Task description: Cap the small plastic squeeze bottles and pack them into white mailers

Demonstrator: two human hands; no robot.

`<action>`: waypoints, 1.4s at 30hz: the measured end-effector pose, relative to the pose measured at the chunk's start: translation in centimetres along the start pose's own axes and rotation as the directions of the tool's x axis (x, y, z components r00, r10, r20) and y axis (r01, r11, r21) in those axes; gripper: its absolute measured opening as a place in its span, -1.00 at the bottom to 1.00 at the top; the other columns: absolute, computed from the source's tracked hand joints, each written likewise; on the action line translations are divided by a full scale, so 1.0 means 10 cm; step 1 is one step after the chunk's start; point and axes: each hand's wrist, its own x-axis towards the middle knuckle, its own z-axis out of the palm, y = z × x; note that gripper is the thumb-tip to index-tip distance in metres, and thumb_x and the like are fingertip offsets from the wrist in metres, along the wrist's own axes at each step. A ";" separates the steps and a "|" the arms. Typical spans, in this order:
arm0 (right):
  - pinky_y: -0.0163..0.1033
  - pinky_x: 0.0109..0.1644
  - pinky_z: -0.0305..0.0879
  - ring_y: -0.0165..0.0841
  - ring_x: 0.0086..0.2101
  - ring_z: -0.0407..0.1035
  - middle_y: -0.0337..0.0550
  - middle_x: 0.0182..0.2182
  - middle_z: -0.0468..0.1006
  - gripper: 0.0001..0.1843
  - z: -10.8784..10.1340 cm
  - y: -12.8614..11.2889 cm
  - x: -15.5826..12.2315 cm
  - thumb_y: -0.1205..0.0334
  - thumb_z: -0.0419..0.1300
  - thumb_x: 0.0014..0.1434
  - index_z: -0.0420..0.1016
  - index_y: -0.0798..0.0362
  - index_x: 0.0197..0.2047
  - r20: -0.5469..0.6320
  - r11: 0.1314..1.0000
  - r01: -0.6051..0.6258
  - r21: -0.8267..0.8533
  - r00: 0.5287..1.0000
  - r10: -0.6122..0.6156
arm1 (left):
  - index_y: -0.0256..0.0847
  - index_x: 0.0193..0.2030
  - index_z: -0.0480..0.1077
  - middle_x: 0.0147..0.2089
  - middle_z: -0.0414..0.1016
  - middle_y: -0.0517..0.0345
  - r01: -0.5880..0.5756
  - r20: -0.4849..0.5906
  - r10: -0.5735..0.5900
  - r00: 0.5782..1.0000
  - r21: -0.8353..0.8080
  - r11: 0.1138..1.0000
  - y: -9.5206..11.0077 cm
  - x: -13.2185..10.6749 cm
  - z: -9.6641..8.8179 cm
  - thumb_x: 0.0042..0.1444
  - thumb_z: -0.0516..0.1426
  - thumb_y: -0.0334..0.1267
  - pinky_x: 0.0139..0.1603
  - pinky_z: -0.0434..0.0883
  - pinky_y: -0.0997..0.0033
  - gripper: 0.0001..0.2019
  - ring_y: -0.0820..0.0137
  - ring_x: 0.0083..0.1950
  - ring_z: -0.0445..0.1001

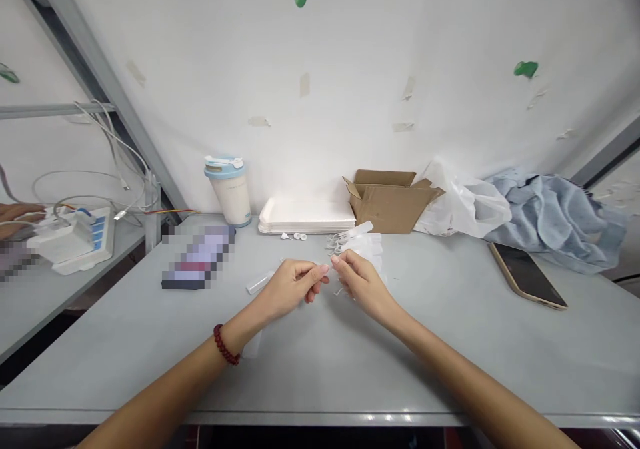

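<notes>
My left hand [293,284] and my right hand [356,280] meet over the middle of the grey table [320,362], fingertips pinched together on a tiny pale part that I cannot make out. A clear plastic tube [260,281] lies just left of my left hand. Behind my right hand sits a heap of small white plastic parts [363,242]. A dark red bead bracelet [226,346] is on my left wrist.
At the back stand a lidded cup [230,190], a stack of white trays [306,217], an open cardboard box [387,200], a white plastic bag [465,202] and blue cloth [550,216]. A phone [527,276] lies at right. Another person's hand [17,219] rests by a white device [73,239] on the left bench.
</notes>
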 end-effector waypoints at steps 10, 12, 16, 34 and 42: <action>-0.44 -0.66 -0.31 -0.59 -0.70 -0.24 -0.51 -0.73 -0.10 -0.58 0.01 -0.05 0.02 -0.03 0.04 0.17 -0.04 -0.01 -0.54 0.144 0.911 -0.269 0.314 0.962 0.234 | -0.26 -0.59 0.25 -0.58 0.28 0.25 -0.253 -0.031 0.283 0.959 0.360 0.898 -0.02 -0.04 0.03 0.20 0.01 -0.17 -0.39 0.19 0.48 -0.64 0.49 -0.48 0.25; -0.43 -0.66 -0.30 -0.59 -0.70 -0.25 -0.51 -0.73 -0.11 -0.58 0.01 -0.06 0.01 -0.05 0.03 0.17 -0.04 -0.01 -0.54 0.136 0.913 -0.267 0.310 0.962 0.235 | -0.26 -0.55 0.28 -0.55 0.31 0.24 -0.211 -0.037 0.235 0.971 0.320 0.924 0.00 -0.04 0.03 0.19 0.01 -0.13 -0.40 0.21 0.49 -0.66 0.48 -0.46 0.28; -0.40 -0.63 -0.16 -0.56 -0.68 -0.14 -0.46 -0.70 -0.04 -0.59 0.04 -0.05 -0.02 -0.06 0.00 0.19 0.03 0.01 -0.53 0.036 0.975 -0.118 0.188 0.993 0.114 | -0.25 -0.56 0.26 -0.57 0.31 0.23 -0.088 0.028 0.085 0.996 0.139 0.986 0.01 -0.04 0.00 0.20 -0.04 -0.01 -0.43 0.26 0.51 -0.58 0.47 -0.48 0.32; -0.39 -0.66 -0.25 -0.56 -0.70 -0.20 -0.45 -0.74 -0.08 -0.58 0.04 -0.01 -0.03 -0.03 -0.03 0.17 0.03 0.01 -0.61 0.100 0.961 -0.180 0.208 0.982 0.163 | -0.26 -0.45 0.28 -0.50 0.30 0.15 -0.515 0.057 0.604 0.795 0.590 0.622 -0.09 -0.08 0.08 0.25 -0.02 -0.25 -0.45 0.17 0.44 -0.74 0.44 -0.46 0.24; -0.39 -0.60 -0.09 -0.55 -0.65 -0.05 -0.38 -0.68 0.08 -0.59 0.03 -0.05 -0.06 -0.06 -0.03 0.18 0.14 0.05 -0.55 -0.061 0.999 -0.014 0.045 0.998 0.016 | -0.25 -0.55 0.28 -0.56 0.36 0.22 -0.206 0.056 0.198 0.979 0.243 0.948 0.09 -0.11 0.06 0.27 -0.10 -0.11 -0.43 0.27 0.52 -0.58 0.49 -0.50 0.34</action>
